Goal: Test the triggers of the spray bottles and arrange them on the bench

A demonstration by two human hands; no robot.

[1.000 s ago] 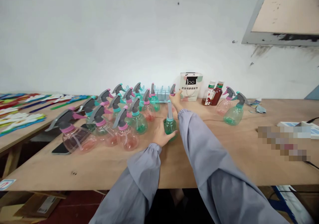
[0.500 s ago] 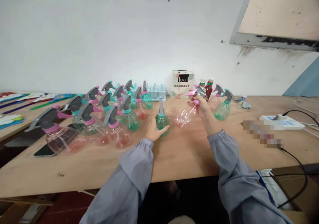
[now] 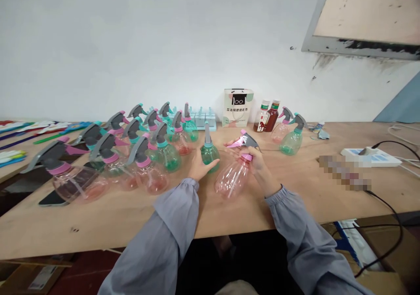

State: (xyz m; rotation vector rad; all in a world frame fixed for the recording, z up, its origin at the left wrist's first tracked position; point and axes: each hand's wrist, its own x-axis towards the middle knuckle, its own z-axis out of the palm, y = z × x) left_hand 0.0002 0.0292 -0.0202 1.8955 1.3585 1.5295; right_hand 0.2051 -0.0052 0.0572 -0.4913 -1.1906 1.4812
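Note:
My right hand (image 3: 257, 163) grips a clear pink spray bottle (image 3: 231, 179) by its neck, under the grey-and-pink trigger head. The bottle is tilted, its base toward the lower left. My left hand (image 3: 199, 164) is curled round the left side of a green spray bottle (image 3: 210, 155), thumb across its front and the other fingers largely hidden. That bottle stands upright on the table. Left of it are several more spray bottles, among them a green one (image 3: 169, 157) and a pink one (image 3: 152, 178). A green one (image 3: 291, 143) and a pink one (image 3: 280, 131) stand at right.
At the wall stand a paper bag (image 3: 238, 111), two red-brown bottles (image 3: 271, 116) and a light-blue rack (image 3: 205, 121). A power strip (image 3: 370, 157) with cables lies at right. A phone (image 3: 54, 199) lies under the left bottles. Colourful glove-like items (image 3: 49, 128) lie far left.
My right hand has brought the pink spray bottle nearer to me and slightly left, away from the bottles at right. My left hand stays at the green spray bottle.

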